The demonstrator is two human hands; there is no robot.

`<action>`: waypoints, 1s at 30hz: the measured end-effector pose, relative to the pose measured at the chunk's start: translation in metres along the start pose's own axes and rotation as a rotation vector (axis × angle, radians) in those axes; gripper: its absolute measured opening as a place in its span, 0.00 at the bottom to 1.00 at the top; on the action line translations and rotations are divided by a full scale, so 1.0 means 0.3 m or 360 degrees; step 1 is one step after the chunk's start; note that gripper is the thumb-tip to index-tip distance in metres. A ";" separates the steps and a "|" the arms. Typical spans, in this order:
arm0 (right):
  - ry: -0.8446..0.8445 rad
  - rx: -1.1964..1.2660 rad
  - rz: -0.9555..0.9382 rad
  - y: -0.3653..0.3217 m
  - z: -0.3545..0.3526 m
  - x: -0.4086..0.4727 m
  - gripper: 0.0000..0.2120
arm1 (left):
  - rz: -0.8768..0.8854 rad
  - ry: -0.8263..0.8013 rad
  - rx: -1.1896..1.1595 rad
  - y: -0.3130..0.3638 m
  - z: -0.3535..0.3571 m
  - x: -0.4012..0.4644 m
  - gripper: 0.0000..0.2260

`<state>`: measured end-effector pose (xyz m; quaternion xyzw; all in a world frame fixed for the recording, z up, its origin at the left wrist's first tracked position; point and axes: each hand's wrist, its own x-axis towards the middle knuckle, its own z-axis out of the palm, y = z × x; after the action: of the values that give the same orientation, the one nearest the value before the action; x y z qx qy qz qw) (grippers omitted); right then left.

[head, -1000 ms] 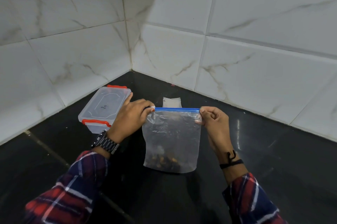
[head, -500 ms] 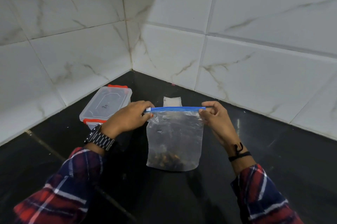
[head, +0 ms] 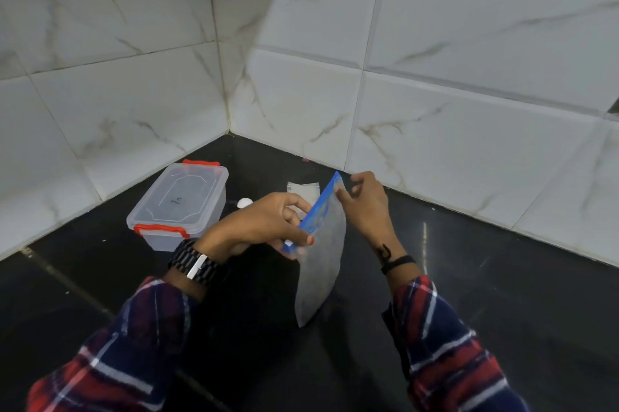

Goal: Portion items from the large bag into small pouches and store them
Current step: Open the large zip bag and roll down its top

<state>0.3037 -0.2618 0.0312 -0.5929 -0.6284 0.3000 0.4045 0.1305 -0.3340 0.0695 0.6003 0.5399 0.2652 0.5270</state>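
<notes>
Large bag [head: 321,264]: clear plastic, blue zip strip along top, held upright and turned edge-on above black counter [head: 502,328]. Left hand [head: 264,227]: pinches near end of zip strip; black watch [head: 197,266] on wrist. Right hand [head: 366,207]: grips far top corner; black band [head: 398,262] on wrist. Both sleeves plaid, red and navy. Small pouch [head: 303,192]: clear, behind bag. Lidded clear container [head: 182,205], red clips, left, near tiled wall [head: 435,76]. Small white object [head: 244,202] beside container; kind unclear.
</notes>
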 end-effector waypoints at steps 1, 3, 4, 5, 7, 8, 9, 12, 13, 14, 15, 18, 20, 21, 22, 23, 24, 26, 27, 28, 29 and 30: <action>-0.0017 -0.0006 0.0040 0.002 0.002 -0.011 0.15 | -0.0014 -0.0015 -0.0063 -0.002 0.012 0.002 0.18; -0.0120 0.0174 0.0146 -0.007 -0.003 -0.029 0.13 | -0.0005 -0.0040 -0.0177 -0.005 0.043 0.004 0.17; -0.0180 0.0257 0.0169 -0.012 -0.007 -0.035 0.13 | 0.0008 -0.0049 -0.0235 -0.007 0.059 0.009 0.16; -0.0221 0.0276 0.0157 -0.015 -0.008 -0.039 0.12 | 0.0023 -0.0051 -0.0297 -0.010 0.073 0.015 0.14; -0.0262 0.0245 0.0098 -0.011 -0.005 -0.040 0.09 | 0.0024 -0.0007 -0.0431 -0.014 0.096 0.032 0.11; -0.0293 0.0256 0.0087 -0.006 -0.003 -0.041 0.07 | 0.0001 0.0054 -0.0506 -0.014 0.104 0.043 0.11; -0.0325 0.0281 0.0087 0.000 0.001 -0.043 0.05 | -0.0033 0.0132 -0.0586 -0.015 0.108 0.055 0.12; -0.0369 0.0363 0.0077 0.003 0.000 -0.056 0.05 | -0.0056 0.0369 -0.0736 -0.013 0.117 0.089 0.13; -0.0384 0.0416 0.0067 0.003 0.001 -0.061 0.06 | -0.0026 0.0446 -0.0723 -0.014 0.119 0.097 0.12; -0.0393 0.0454 0.0049 0.001 0.003 -0.068 0.06 | 0.0015 0.0514 -0.0701 -0.017 0.122 0.104 0.12; -0.0387 0.0461 0.0035 0.001 0.005 -0.071 0.06 | 0.0053 0.0565 -0.0687 -0.021 0.125 0.109 0.12; -0.0330 0.0421 0.0038 0.004 0.008 -0.066 0.07 | 0.0108 0.0586 -0.0760 -0.029 0.130 0.118 0.10; -0.0309 0.0500 0.0065 -0.003 0.006 -0.062 0.09 | 0.0077 0.0539 -0.0996 -0.036 0.130 0.122 0.09; -0.0309 0.0591 0.0115 -0.003 0.003 -0.058 0.10 | 0.0030 0.0504 -0.1197 -0.042 0.131 0.126 0.08; -0.0343 0.0722 0.0209 -0.005 0.000 -0.054 0.10 | -0.0029 0.0460 -0.1422 -0.050 0.132 0.130 0.08; -0.0422 0.0909 0.0340 -0.005 -0.003 -0.049 0.09 | -0.0088 0.0415 -0.1628 -0.057 0.133 0.133 0.08; -0.0544 0.1148 0.0516 -0.002 -0.007 -0.047 0.08 | -0.0145 0.0382 -0.1786 -0.064 0.135 0.133 0.08; -0.0719 0.1602 0.0920 0.007 -0.017 -0.043 0.07 | -0.0205 0.0349 -0.1990 -0.077 0.137 0.132 0.08; -0.0731 0.1711 0.1046 0.015 -0.019 -0.039 0.10 | -0.0208 0.0350 -0.2024 -0.082 0.137 0.132 0.09; -0.0737 0.1750 0.1093 0.019 -0.022 -0.040 0.12 | -0.0211 0.0362 -0.2001 -0.086 0.136 0.133 0.09; -0.0754 0.1751 0.1104 0.019 -0.026 -0.045 0.12 | -0.0212 0.0371 -0.1945 -0.089 0.135 0.133 0.09; -0.0768 0.1706 0.1102 0.020 -0.025 -0.050 0.11 | -0.0213 0.0371 -0.1877 -0.090 0.135 0.135 0.10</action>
<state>0.3128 -0.2767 0.0275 -0.3941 -0.2398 0.8058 0.3715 0.1678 -0.3142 0.0222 0.1387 0.3926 0.5501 0.7239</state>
